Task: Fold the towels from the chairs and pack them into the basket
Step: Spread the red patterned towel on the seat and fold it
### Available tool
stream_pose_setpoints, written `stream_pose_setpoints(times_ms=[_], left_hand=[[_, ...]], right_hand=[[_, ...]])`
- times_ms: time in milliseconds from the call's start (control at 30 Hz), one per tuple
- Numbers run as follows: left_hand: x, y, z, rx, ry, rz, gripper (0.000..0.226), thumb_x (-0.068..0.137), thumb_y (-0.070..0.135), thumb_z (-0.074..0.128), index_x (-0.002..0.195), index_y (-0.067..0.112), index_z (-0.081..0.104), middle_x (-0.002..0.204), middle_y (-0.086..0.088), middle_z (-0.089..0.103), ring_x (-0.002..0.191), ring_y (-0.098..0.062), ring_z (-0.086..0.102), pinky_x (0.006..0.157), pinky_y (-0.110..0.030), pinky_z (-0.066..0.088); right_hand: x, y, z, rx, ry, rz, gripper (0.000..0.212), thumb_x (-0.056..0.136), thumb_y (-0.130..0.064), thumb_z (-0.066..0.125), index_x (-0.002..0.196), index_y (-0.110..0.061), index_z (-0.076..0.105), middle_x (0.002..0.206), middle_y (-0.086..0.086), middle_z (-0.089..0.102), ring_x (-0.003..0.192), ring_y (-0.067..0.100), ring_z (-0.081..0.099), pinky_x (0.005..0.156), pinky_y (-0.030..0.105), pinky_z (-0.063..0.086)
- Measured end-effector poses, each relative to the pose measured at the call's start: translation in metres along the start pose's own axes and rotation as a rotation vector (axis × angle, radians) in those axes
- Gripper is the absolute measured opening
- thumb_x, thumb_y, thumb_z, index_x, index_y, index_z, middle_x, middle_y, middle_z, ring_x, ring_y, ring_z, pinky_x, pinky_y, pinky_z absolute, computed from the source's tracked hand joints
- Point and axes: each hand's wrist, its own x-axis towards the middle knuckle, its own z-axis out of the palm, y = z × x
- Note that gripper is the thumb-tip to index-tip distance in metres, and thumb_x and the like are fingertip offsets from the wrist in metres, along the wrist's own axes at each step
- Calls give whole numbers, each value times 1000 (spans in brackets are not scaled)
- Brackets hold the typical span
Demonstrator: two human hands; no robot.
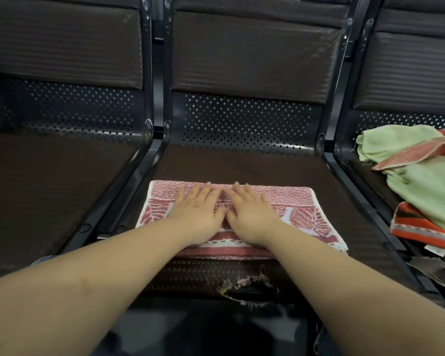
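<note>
A: Where do things stand?

B: Low in the centre of the frame, a pink patterned towel (242, 217) lies folded into a flat rectangle on the middle seat (242, 165). The left hand (198, 214) and right hand (252, 217) rest on top of it side by side, palms down and fingers stretched out, gripping nothing, thumbs almost touching.

A: So she's pressing the fold flat?

B: That's my reading. More towels wait at the right edge of the frame: a pale green towel (421, 176) in a loose heap, a pink-edged cloth (416, 152) draped across it, and an orange striped towel (419, 227) below them.

A: And the basket?

B: Not in view, so I can't say where the folded towel has to travel.

A: What could spoil it from here?

B: The towel's near edge sits close to the front lip of the seat, just above a torn patch of upholstery (247, 289). Dragging it toward the body could snag the terry loops there or tip it off the edge. Lifting it from one side alone would probably let the layers slide open, since nothing pins them but the flat palms. A two-handed lift under both ends looks safer.
</note>
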Motion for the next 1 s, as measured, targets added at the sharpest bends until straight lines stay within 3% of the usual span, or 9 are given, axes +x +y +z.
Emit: stream_pose_setpoints(times_ms=[100, 233, 467, 633, 767, 867, 1000], left_hand=[[-1, -16, 6, 17, -84, 7, 59, 100, 49, 14, 153, 29, -6, 160, 1, -14, 147, -17, -13, 118, -43, -10], [-3, -35, 8, 32, -83, -37, 70, 95, 63, 12, 152, 29, -10, 159, 2, -18, 146, -16, -16, 118, -40, -9], [-23, -71, 4, 26, -105, -110, 79, 88, 72, 11, 151, 30, -13, 158, 4, -21, 145, -13, -18, 119, -42, -7], [-47, -87, 0, -11, -141, -111, 81, 87, 71, 13, 151, 29, -13, 157, 5, -22, 146, -13, -16, 120, -39, -4], [-70, -106, -6, -25, -116, -44, 111, 57, 90, -7, 152, 32, -6, 158, 9, -16, 145, -11, -16, 119, -36, -5], [-86, -124, -9, -71, -50, 42, 134, 35, 101, -12, 150, 37, 15, 160, 10, -1, 146, -11, -9, 119, -34, 0], [-98, -134, -10, -181, 81, 90, 123, 38, 104, 2, 133, 42, 49, 150, 16, 33, 144, -7, 14, 118, -31, 15]], right_hand=[[4, 5, 8, 27, -88, 16, 59, 101, -47, 22, 154, -25, 5, 161, 1, -4, 148, 19, -5, 118, 45, -1], [-1, 19, 6, 25, -108, 96, 71, 94, -65, 18, 153, -30, 0, 160, 0, -9, 147, 19, -8, 119, 45, -4], [-25, 91, -6, 35, -111, 438, 83, 90, -71, 18, 153, -22, -4, 160, 1, -11, 147, 19, -10, 118, 47, -3], [-29, 87, -7, -24, -46, 394, 81, 92, -68, 16, 154, -18, -1, 160, 5, -7, 148, 21, -7, 118, 45, -3], [-30, 56, -15, 56, 75, 293, 74, 95, -61, 25, 153, -17, 9, 160, 8, 3, 148, 23, 2, 119, 42, 3], [-35, 14, -17, 181, 127, 117, 65, 95, -54, 40, 147, -16, 32, 153, 7, 31, 141, 23, 28, 115, 36, 23], [-50, -53, -15, 319, 152, -106, 48, 91, -46, 56, 131, -19, 55, 135, 1, 53, 122, 17, 49, 99, 27, 37]])
